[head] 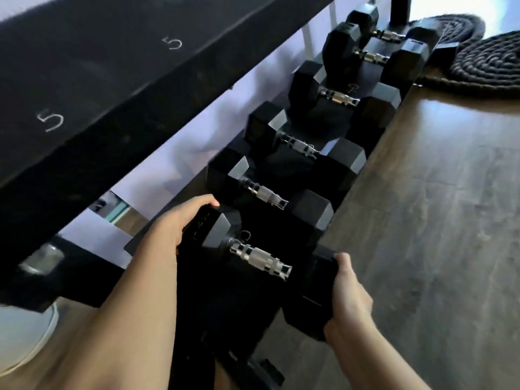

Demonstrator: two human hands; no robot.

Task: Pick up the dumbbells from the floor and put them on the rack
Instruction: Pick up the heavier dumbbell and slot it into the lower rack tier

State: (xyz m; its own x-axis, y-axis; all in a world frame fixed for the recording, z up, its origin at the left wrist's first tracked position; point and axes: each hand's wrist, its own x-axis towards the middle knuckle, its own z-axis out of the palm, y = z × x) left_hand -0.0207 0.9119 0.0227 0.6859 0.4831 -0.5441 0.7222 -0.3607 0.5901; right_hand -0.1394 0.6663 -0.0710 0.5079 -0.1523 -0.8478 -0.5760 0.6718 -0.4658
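A black hex dumbbell (260,258) with a chrome handle lies across the near end of the rack's lower shelf (374,50). My left hand (180,220) grips its far head from the left. My right hand (349,294) grips its near head from the right. Several more black hex dumbbells sit in a row on the same shelf behind it, the closest one (264,194) almost touching the held one.
The rack's upper shelf (112,80), chalk-marked with 5s, overhangs at upper left. Wooden floor (436,220) stretches to the right. A coiled dark rope (484,60) lies at top right. A pale round object (25,339) sits at lower left.
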